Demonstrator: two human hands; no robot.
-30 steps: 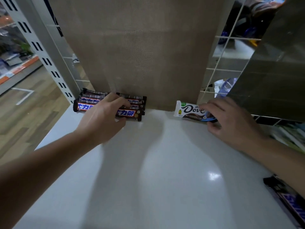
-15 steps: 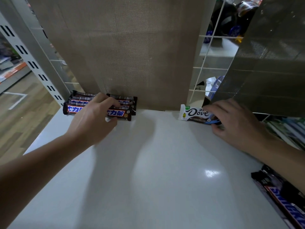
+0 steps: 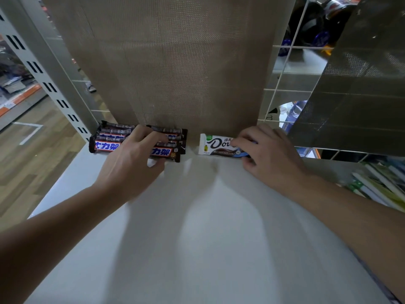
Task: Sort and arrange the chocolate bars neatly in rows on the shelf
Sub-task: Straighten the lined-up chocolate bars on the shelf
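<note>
A stack of dark Snickers bars [image 3: 109,144] lies in rows at the back left of the white shelf [image 3: 197,238], against the brown mesh back panel. My left hand [image 3: 131,163] rests on top of the stack, fingers pressing the front bars. A white and brown Dove bar [image 3: 215,144] lies at the back, right of the stack, with a small gap between them. My right hand [image 3: 269,152] pinches the Dove bar's right end and covers that end.
The brown mesh panel [image 3: 175,62] closes the back. A grey slotted upright [image 3: 43,69] stands at the left, a white wire grid [image 3: 285,88] at the right. Green-white packets [image 3: 381,185] lie beyond the shelf's right edge. Wooden floor shows below left.
The Dove bar has slid left toward the Snickers stack under my right hand. My left hand stays on the stack. The view shifted, so the loose Snickers bar at the lower right is out of frame.
</note>
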